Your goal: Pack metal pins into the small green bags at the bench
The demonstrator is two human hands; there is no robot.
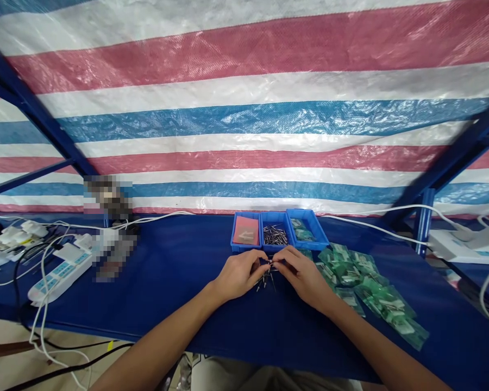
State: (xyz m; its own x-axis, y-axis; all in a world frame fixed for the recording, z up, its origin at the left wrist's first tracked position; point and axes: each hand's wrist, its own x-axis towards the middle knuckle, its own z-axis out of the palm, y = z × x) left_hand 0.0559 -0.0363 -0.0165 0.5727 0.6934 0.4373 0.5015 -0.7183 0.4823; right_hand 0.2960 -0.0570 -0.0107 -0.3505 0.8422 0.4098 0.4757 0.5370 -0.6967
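My left hand (243, 274) and my right hand (300, 276) meet just in front of the blue bins, fingertips pinched together and nearly touching. Whatever lies between the fingertips is too small to name. Below them, a few thin metal pieces (264, 282) lie on the blue table (167, 271). Directly behind the hands, a blue bin (263, 225) holds many slim, dark metal pieces (275, 235). The left-hand bin (232, 239) contains a pink sheet (245, 231) with a pale item on it. Small greenish packets (302, 231) sit in the right-hand bin (320, 236).
To the right of my hands lies a pile of green plastic packets (358, 271). A white power strip (61, 277) with cords and plugs occupies the table's left side. White cables run along the back edge, before a striped tarp (244, 119). Blue metal posts (425, 217) stand at both sides.
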